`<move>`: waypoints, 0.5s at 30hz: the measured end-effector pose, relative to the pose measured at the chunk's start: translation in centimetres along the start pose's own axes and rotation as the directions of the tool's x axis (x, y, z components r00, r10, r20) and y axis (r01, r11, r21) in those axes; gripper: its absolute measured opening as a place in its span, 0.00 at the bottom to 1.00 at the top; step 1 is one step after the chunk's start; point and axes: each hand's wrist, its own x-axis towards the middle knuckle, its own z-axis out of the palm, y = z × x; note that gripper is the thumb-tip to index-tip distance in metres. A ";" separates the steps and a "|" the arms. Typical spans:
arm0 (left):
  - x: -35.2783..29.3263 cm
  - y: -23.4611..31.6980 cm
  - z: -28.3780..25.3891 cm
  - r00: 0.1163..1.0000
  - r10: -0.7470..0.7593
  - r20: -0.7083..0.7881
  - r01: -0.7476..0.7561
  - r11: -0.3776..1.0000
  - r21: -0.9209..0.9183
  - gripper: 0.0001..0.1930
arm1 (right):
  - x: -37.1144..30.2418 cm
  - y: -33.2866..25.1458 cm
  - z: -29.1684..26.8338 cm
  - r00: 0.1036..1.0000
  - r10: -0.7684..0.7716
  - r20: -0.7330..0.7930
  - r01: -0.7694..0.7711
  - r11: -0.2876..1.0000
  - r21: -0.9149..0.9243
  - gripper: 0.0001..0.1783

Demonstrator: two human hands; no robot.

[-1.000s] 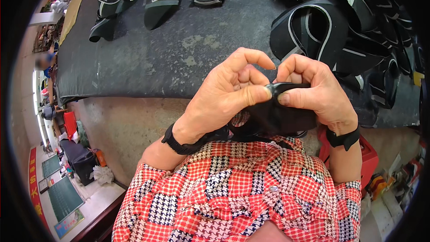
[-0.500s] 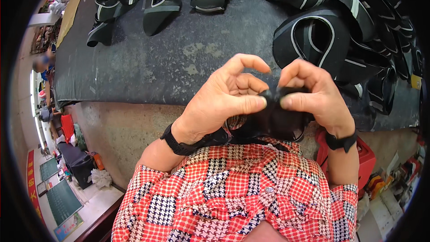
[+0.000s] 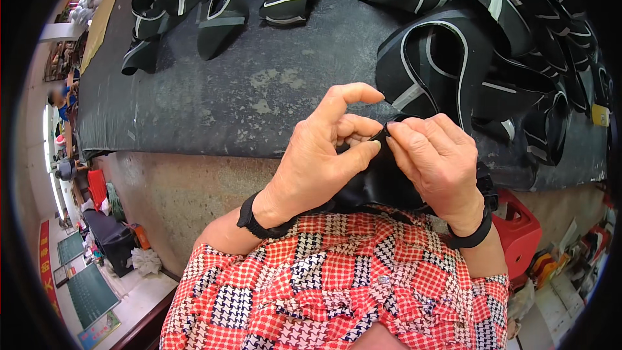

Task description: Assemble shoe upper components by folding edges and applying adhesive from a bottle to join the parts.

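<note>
In front of my chest, a dark, glossy black piece of material (image 3: pixel 382 185) hangs down toward my lap. My left hand (image 3: pixel 327 149) pinches its upper edge between the thumb and the curled fingers, with the index finger arched above. Right beside it, the fingertips of my right hand (image 3: pixel 437 165) are pressed together on the same edge, almost meeting the left thumb. The fingers cover most of that edge, so its detail is hidden. Just beyond my hands, a looped black strip (image 3: pixel 466 68) with pale grey edging rests on the table.
The dark, worn table (image 3: pixel 259 100) spans the view ahead. More black strips (image 3: pixel 223 13) with light edging lie along its far side and pile up at the right. A red plastic stool (image 3: pixel 518 236) is at my right. Another person (image 3: pixel 65 98) is far off at the left.
My right hand has turned knuckles up and moved in against the left fingertips, closing the small gap between them. My left hand keeps its pinch. The whole view has shifted slightly.
</note>
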 end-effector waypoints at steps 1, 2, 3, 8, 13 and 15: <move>-0.1 -0.1 0.2 1.000 0.012 -0.006 -0.012 0.999 0.042 0.25 | -0.2 0.0 0.0 1.000 -0.009 0.024 0.009 1.000 -0.004 0.13; -0.2 -0.3 0.3 1.000 0.008 -0.009 -0.008 0.999 0.043 0.25 | -0.3 0.1 0.0 1.000 -0.008 0.025 0.008 1.000 0.001 0.13; -0.3 -0.5 0.4 0.999 0.050 0.000 -0.050 0.995 0.086 0.25 | -0.4 0.1 0.0 1.000 0.002 0.031 -0.002 1.000 0.018 0.12; -0.6 -0.3 1.4 0.997 0.077 0.003 -0.077 0.991 0.109 0.26 | -1.2 -0.3 0.3 0.994 0.077 -0.074 -0.075 0.997 0.036 0.09; -0.7 -0.6 1.6 0.998 -0.065 0.026 0.070 0.964 -0.255 0.26 | -1.9 -1.0 0.1 0.911 0.411 -0.035 -0.395 0.893 0.216 0.05; -0.7 -0.9 1.6 0.998 -0.064 0.021 0.067 0.959 -0.274 0.26 | -2.3 -1.1 -0.1 0.846 0.533 0.024 -0.515 0.804 0.296 0.04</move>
